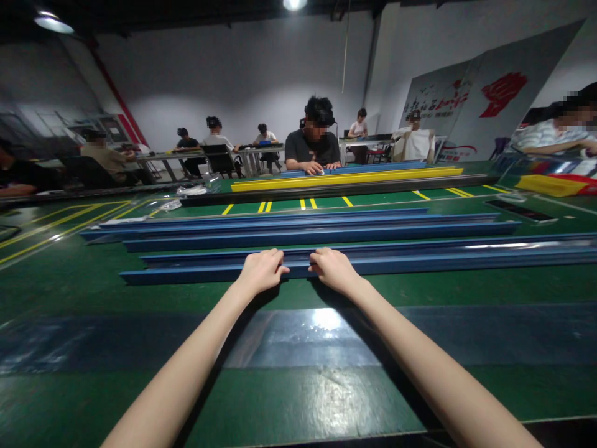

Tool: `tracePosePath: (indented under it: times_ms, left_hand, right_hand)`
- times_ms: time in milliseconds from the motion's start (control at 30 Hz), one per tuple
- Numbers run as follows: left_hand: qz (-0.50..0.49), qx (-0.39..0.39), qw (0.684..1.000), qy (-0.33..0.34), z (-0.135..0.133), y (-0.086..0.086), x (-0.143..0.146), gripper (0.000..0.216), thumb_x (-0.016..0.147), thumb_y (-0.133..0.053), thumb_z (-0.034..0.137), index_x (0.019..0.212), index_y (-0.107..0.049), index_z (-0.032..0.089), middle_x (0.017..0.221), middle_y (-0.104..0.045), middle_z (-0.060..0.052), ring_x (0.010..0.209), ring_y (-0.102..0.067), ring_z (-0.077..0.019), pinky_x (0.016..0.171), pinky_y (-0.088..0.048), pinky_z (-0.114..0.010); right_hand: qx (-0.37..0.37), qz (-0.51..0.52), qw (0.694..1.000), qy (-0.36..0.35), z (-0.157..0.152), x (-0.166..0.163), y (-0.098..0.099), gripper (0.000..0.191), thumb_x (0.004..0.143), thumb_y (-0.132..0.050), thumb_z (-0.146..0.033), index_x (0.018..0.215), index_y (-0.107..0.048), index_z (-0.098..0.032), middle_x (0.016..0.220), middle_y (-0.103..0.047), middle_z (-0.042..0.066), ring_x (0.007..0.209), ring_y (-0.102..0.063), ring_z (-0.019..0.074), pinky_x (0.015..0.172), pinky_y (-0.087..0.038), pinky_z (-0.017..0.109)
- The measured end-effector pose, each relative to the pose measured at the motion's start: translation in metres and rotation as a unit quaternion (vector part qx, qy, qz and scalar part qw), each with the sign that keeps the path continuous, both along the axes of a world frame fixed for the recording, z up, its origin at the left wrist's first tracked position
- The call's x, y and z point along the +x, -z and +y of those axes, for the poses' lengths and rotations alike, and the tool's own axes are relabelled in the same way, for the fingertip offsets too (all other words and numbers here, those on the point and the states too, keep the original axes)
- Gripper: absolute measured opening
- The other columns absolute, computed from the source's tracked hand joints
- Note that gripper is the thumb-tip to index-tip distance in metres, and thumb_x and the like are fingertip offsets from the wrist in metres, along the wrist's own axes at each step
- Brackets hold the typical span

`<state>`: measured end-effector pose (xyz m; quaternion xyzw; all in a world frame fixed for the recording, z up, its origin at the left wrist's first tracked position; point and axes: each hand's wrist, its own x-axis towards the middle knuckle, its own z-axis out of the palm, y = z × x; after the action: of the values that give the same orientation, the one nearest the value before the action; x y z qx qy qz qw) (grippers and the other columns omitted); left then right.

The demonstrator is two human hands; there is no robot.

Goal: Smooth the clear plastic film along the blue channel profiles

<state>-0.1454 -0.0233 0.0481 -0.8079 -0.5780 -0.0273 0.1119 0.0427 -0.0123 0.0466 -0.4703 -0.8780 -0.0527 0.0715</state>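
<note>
Both hands are at a long blue channel-shaped strip (420, 262) that lies across the green table. My left hand (262, 271) has its fingers curled over the channel's near wall, left of the middle. A short way to the right, my right hand (334, 270) grips the same channel, thumb on the near side and fingers over into the groove. A short stretch of the channel shows between the hands. Right behind it lie more blue channel strips (317, 235), parallel to it. Nearer to me, a flat see-through plastic strip (326, 348) stretches across the table.
Farther back on the green table (298, 404) lie a yellow strip (349, 179) and a black strip (303, 191). A phone (521, 211) rests at the right. Across the table sits a person (313, 149) with hands on a strip. Other people sit around.
</note>
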Motion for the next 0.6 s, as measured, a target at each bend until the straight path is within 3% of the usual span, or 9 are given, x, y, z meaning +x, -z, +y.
tracePosePath:
  times_ms: [133,300,467,600]
  left_hand:
    - [0.016,-0.026,0.999,-0.036,-0.005,-0.006,-0.026,0.017,0.083,-0.044,0.036,0.081,-0.051,0.021,0.091,-0.061,-0.003,0.086,-0.057,-0.0185,0.064,-0.037,-0.026]
    - [0.026,-0.022,0.999,-0.041,-0.008,-0.009,-0.036,0.018,0.083,-0.043,0.036,0.081,-0.053,0.021,0.091,-0.061,-0.004,0.087,-0.055,-0.0202,0.067,-0.037,-0.028]
    - [0.044,0.015,0.999,0.019,-0.005,-0.005,-0.018,0.028,0.084,-0.041,0.044,0.082,-0.056,0.020,0.090,-0.061,-0.006,0.091,-0.053,-0.0220,0.074,-0.037,-0.031]
    - [0.018,0.020,0.998,0.060,0.001,-0.002,0.015,0.032,0.087,-0.037,0.047,0.083,-0.054,0.020,0.089,-0.061,-0.004,0.086,-0.054,-0.0184,0.072,-0.037,-0.027]
  right_hand:
    - [-0.013,0.012,1.000,-0.013,0.000,0.003,0.000,0.018,0.085,-0.041,-0.025,0.087,-0.058,-0.021,0.093,-0.062,0.005,0.089,-0.056,0.0171,0.065,-0.035,0.023]
    - [-0.003,0.009,0.998,0.059,0.003,0.053,-0.001,0.020,0.081,-0.050,-0.038,0.082,-0.059,-0.020,0.090,-0.063,0.005,0.088,-0.057,0.0176,0.060,-0.034,0.022]
    - [0.000,0.017,0.993,0.119,0.002,0.105,-0.001,0.024,0.080,-0.051,-0.043,0.080,-0.058,-0.020,0.087,-0.063,0.003,0.083,-0.057,0.0164,0.058,-0.033,0.022]
    - [0.019,0.007,0.992,0.127,0.000,0.116,0.002,0.023,0.082,-0.049,-0.040,0.079,-0.057,-0.018,0.086,-0.062,0.005,0.085,-0.056,0.0172,0.062,-0.034,0.023]
